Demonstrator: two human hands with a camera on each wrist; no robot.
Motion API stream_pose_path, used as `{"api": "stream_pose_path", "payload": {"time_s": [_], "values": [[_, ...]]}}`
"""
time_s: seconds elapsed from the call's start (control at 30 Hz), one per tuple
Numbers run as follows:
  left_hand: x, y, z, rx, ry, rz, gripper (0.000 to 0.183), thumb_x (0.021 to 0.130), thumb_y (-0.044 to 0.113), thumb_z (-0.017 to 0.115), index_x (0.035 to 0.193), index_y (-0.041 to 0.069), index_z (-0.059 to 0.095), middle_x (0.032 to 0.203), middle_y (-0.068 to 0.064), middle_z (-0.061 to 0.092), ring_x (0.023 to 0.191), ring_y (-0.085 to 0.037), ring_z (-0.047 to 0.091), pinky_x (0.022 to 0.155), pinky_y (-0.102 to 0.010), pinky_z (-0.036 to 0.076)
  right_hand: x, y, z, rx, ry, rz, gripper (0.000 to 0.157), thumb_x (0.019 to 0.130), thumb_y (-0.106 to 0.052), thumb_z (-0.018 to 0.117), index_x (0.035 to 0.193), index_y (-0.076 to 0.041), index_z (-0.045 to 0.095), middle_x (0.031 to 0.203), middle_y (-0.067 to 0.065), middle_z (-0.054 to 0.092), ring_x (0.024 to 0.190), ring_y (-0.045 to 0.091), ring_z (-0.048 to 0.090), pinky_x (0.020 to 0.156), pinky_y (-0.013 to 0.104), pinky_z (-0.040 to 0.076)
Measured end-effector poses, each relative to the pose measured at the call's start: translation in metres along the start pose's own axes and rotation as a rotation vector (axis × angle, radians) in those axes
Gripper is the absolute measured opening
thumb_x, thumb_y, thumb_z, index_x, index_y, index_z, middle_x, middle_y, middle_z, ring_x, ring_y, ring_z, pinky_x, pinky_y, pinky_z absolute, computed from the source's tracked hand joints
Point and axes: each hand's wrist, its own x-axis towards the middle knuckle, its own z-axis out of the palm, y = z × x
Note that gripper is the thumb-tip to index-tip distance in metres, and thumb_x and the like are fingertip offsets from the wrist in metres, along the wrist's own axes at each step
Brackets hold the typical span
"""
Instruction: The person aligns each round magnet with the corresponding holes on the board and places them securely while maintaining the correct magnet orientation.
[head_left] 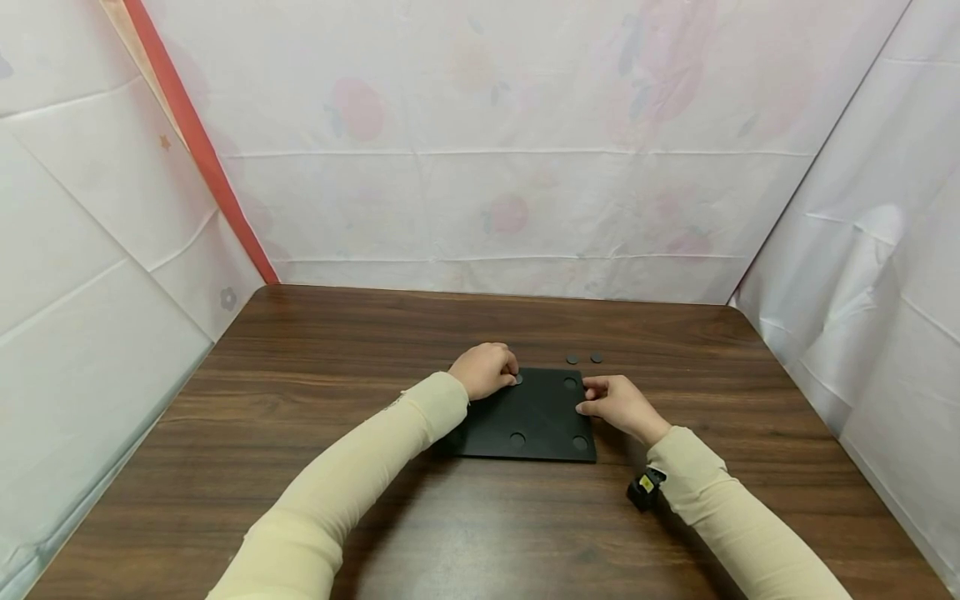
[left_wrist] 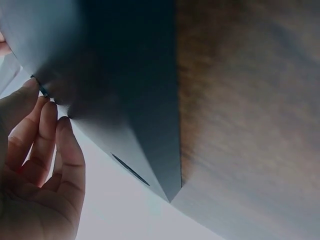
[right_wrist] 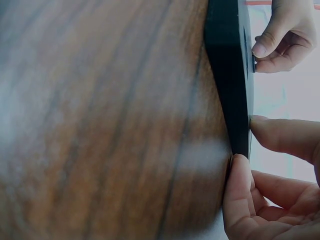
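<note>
A flat black board (head_left: 536,417) with round recesses lies on the table. My left hand (head_left: 483,369) reaches over its far edge and pinches a small dark disc (head_left: 518,380) between thumb and fingers; the left wrist view shows this disc (left_wrist: 40,86) tilted on edge at the board's surface. At the board's right edge is my right hand (head_left: 618,404), its thumb on the top face and a bent finger against the side, holding the board. Round recesses show at the far right corner (head_left: 570,383), near right corner (head_left: 581,442) and near middle (head_left: 517,439). My left forearm hides the board's left part.
Two loose dark discs, one left (head_left: 572,359) and one right (head_left: 596,358), lie on the brown wooden table (head_left: 337,333) beyond the board. White patterned sheets (head_left: 510,125) hang behind and at both sides. A small black device (head_left: 645,489) sits on the right wrist.
</note>
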Motion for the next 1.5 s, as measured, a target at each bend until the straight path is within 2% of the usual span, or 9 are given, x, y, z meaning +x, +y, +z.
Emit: {"api": "stream_pose_path", "payload": {"time_s": [0.6,0.77,1.03,1.23,1.5], "values": [[0.002,0.000,-0.005,-0.027,-0.059,-0.018,0.019,0.096,0.019,0.069,0.112,0.010,0.073,0.106,-0.002,0.063,0.090,-0.015,0.060,0.082,-0.031,0.052,0.002,0.004,0.000,-0.006,0.007,-0.002,0.056,0.093,-0.006,0.069,0.140,0.012,0.047,0.096,0.009,0.056,0.087,0.022,0.051,0.071,0.033,0.042],[0.002,0.000,-0.011,-0.067,-0.076,-0.036,0.022,0.097,0.019,0.069,0.116,0.009,0.072,0.110,-0.004,0.064,0.095,-0.016,0.063,0.084,-0.031,0.053,0.002,0.004,0.000,-0.004,0.008,0.000,0.055,0.093,-0.006,0.069,0.140,0.012,0.047,0.096,0.009,0.056,0.088,0.022,0.051,0.071,0.033,0.043],[0.007,-0.002,-0.021,-0.134,-0.029,-0.051,0.027,0.097,0.020,0.069,0.120,0.007,0.070,0.113,-0.004,0.064,0.101,-0.018,0.063,0.087,-0.031,0.052,0.002,0.003,0.001,0.002,0.008,0.009,0.055,0.092,-0.005,0.069,0.140,0.012,0.048,0.096,0.009,0.057,0.088,0.023,0.052,0.071,0.033,0.044],[0.012,-0.002,-0.026,-0.151,0.002,-0.073,0.028,0.098,0.021,0.067,0.121,0.005,0.069,0.111,-0.004,0.065,0.099,-0.017,0.063,0.087,-0.031,0.052,0.002,0.002,0.001,0.019,0.006,0.014,0.055,0.092,-0.004,0.069,0.140,0.012,0.047,0.095,0.009,0.056,0.089,0.023,0.052,0.071,0.033,0.044],[0.024,-0.011,-0.027,-0.188,0.089,-0.144,0.032,0.099,0.023,0.066,0.126,0.007,0.067,0.115,-0.006,0.063,0.103,-0.020,0.062,0.088,-0.035,0.052,0.001,0.002,0.001,0.019,0.006,0.020,0.055,0.093,-0.005,0.069,0.141,0.011,0.047,0.095,0.009,0.056,0.088,0.023,0.051,0.070,0.033,0.042]]}}
